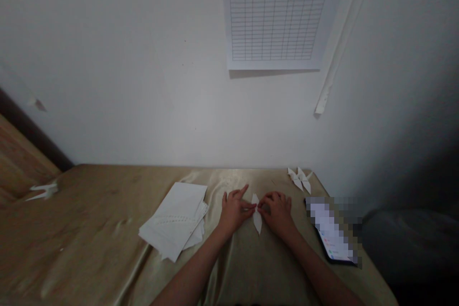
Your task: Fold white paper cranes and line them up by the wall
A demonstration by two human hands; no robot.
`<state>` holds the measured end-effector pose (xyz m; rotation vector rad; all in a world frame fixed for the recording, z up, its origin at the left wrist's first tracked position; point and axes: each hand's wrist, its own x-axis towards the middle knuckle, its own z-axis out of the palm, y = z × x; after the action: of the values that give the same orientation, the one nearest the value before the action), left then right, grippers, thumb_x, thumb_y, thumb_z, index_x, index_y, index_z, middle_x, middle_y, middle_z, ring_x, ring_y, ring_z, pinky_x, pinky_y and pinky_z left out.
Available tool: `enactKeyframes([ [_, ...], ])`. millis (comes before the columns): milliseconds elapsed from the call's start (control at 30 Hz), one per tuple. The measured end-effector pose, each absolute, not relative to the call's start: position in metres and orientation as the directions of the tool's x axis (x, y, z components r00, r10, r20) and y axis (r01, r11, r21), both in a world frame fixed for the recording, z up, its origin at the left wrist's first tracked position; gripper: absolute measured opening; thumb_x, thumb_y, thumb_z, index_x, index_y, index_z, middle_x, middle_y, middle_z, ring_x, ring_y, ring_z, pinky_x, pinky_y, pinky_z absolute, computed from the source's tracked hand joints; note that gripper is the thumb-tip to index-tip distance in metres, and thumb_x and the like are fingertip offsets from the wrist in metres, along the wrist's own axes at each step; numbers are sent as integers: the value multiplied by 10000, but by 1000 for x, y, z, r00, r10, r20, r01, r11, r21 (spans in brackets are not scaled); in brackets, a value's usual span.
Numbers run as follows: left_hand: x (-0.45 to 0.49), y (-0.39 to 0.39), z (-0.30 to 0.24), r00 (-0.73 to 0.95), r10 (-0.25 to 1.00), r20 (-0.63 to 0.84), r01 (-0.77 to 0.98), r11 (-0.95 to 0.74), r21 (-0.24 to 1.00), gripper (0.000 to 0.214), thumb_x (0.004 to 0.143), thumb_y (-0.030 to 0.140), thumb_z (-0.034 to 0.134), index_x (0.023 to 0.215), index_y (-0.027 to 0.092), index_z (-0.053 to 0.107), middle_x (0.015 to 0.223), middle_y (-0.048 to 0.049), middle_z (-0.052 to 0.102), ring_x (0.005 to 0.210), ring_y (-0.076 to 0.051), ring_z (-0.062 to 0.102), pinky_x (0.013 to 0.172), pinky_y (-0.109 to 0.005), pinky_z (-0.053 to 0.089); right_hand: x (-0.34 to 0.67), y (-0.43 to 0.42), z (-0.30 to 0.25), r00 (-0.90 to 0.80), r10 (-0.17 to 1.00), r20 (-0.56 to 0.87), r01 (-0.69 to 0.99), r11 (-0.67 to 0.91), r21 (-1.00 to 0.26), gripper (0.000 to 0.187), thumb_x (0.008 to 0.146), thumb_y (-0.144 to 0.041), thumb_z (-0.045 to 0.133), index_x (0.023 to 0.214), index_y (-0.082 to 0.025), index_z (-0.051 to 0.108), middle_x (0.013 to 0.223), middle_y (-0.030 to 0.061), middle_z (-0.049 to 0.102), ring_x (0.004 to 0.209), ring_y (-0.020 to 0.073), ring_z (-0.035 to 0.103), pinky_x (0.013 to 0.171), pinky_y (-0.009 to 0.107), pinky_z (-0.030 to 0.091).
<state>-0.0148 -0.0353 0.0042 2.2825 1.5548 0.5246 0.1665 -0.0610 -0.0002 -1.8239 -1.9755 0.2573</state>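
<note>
A small piece of folded white paper (257, 222), narrow and pointed toward me, is held between my two hands just above the cloth. My left hand (234, 208) pinches its left edge between thumb and finger, with another finger stretched out away from the paper. From the other side, my right hand (278, 208) pinches the right edge, its remaining fingers curled. The fingertips of both hands nearly meet at the middle of the paper. Fine creases are too small to make out.
Left of my hands lies a stack of white paper sheets (175, 220). Folded paper shapes (299, 179) sit at the back right, near a phone (332, 234) with a lit, blurred screen. Another white paper piece (45, 191) rests far left. A wall with a printed table sheet (276, 24) rises behind the cloth-covered table (96, 229).
</note>
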Motion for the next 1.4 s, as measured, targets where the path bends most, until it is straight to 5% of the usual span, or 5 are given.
enactKeyframes([
  [500, -18, -31, 6, 327, 937, 123, 859, -348, 375, 393, 807, 490, 705, 1193, 541, 649, 1623, 66, 263, 1448, -386, 275, 1157, -673, 114, 171, -60, -3, 43, 984, 172, 893, 40, -448, 183, 828, -446, 694, 1001, -460, 752, 1307, 27, 581, 1288, 336, 384, 1097, 641, 159],
  [900, -19, -25, 2, 337, 933, 128, 866, -360, 347, 516, 811, 595, 643, 1315, 545, 548, 1606, 25, 308, 1471, -400, 233, 1161, -684, 56, 169, -59, -9, 6, 992, 123, 949, 33, -314, 423, 890, -456, 597, 1305, -526, 549, 1504, 46, 417, 1410, 360, 269, 1077, 744, 86],
  [1233, -19, -27, 4, 331, 934, 134, 864, -357, 355, 498, 830, 612, 622, 1312, 500, 573, 1580, -9, 354, 1467, -370, 250, 1173, -659, 57, 172, -57, -9, 46, 982, 181, 944, 16, -328, 431, 866, -436, 623, 1296, -437, 592, 1450, 61, 462, 1367, 332, 325, 1107, 648, 172],
  [1400, -20, -26, 1, 329, 930, 162, 859, -367, 359, 494, 810, 617, 652, 1275, 454, 616, 1549, -32, 396, 1448, -364, 278, 1172, -656, 81, 177, -52, -12, 38, 969, 246, 918, 63, -392, 256, 900, -351, 584, 1120, -359, 715, 1336, 65, 547, 1290, 288, 389, 1107, 548, 215],
])
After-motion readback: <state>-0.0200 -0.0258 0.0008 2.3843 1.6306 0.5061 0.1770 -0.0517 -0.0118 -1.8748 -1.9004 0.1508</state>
